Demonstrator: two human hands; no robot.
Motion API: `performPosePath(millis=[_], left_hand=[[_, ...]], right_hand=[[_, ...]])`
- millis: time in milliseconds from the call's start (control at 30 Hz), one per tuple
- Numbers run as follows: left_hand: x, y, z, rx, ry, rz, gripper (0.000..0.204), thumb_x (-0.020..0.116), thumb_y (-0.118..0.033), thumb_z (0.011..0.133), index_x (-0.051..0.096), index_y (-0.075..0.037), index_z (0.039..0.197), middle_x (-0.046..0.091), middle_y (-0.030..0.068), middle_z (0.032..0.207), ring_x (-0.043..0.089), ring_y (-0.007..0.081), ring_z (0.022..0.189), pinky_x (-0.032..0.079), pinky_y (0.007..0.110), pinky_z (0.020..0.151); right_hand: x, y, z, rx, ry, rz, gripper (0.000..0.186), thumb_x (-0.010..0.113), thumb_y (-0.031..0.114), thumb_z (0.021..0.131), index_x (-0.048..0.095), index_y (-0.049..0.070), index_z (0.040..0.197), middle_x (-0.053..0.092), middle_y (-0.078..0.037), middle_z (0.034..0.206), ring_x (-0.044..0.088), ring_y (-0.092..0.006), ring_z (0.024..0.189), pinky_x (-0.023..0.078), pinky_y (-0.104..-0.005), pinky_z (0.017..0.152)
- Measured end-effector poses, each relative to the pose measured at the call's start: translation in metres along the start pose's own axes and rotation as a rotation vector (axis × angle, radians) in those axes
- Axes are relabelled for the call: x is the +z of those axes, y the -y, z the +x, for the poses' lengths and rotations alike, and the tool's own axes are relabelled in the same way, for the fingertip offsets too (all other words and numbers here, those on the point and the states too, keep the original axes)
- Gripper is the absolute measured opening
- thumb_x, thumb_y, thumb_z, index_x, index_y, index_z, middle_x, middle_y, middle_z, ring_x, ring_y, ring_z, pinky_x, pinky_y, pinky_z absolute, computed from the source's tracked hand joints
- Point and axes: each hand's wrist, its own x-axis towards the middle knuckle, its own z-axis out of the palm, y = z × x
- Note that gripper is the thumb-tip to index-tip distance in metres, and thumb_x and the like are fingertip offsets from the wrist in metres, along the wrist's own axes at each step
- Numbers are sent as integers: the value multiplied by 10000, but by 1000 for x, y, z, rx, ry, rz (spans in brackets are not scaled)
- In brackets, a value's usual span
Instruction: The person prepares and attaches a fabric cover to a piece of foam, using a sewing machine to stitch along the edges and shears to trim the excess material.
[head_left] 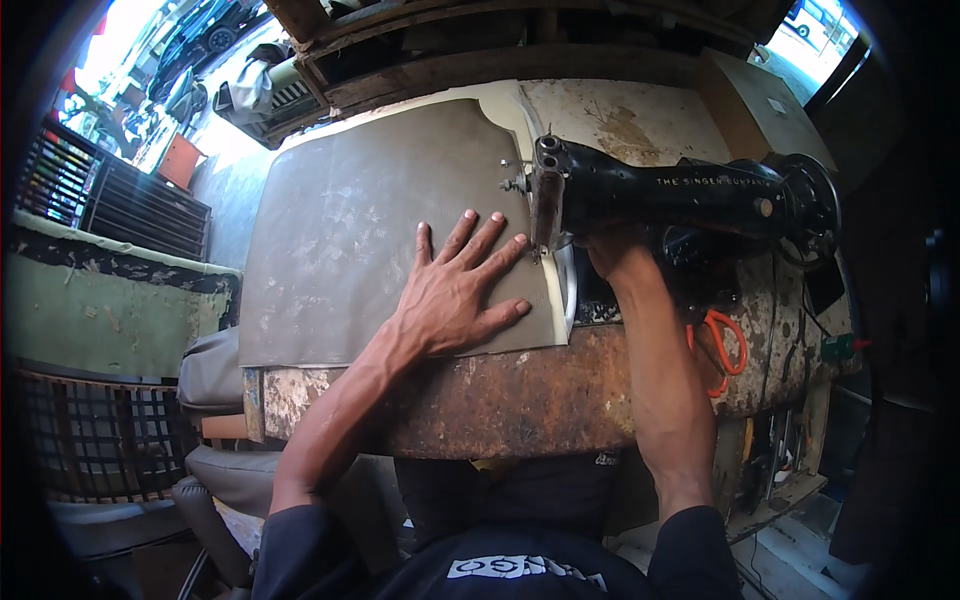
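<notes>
Left hand (447,298) is lying spread on the sheet (330,240); sewing machine (640,190) is hiding right hand's (616,252) grip. Sewing seemingly is awaiting completion.

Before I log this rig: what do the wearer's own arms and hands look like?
Dark, navy-looking sleeves that leave both forearms bare. Left hand: ungloved, five fingers visible, short nails, no ring or watch showing. Right hand: mostly hidden by the black sewing machine, so finger details can't be told. No cables or markings visible on either forearm.
</notes>
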Motion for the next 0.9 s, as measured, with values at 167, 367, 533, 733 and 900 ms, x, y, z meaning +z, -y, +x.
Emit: performPosePath(millis=[167,367,533,733,900], left_hand=[[1,9,9,-18,-9,-3,823,497,-737,950,345,-313,1640,243,69,1733,160,348,1607,38,692,1258],[0,18,22,-17,-19,-16,817,494,-719,943,366,-297,1632,253,71,1730,165,348,1606,30,705,1255],[0,26,32,-18,-19,-13,821,489,-731,941,374,-296,1628,264,71,1726,167,341,1607,34,702,1258],[-2,38,44,-24,-35,-8,824,490,-751,939,401,-290,1616,271,71,1723,181,331,1604,47,696,1261],[0,43,54,-18,-52,-12,820,491,-754,940,431,-273,1601,280,73,1719,186,326,1604,54,698,1260]], right_hand=[[-5,-3,0,-7,26,22,138,627,56,969,659,132,1080,625,35,894,509,-70,669,389,-259,548],[-4,0,-1,-27,61,29,131,621,67,978,656,136,1083,612,44,883,504,-63,669,386,-253,540],[-6,-4,0,-110,66,45,145,616,61,980,646,135,1101,593,51,878,490,-56,658,365,-241,525],[-2,-4,-2,-1,-38,44,274,607,34,969,644,99,1232,647,-6,1059,597,-109,873,497,-311,641],[-37,-42,20,-173,2,-223,396,613,44,969,580,81,1362,652,-53,1156,616,-149,989,541,-354,722]])
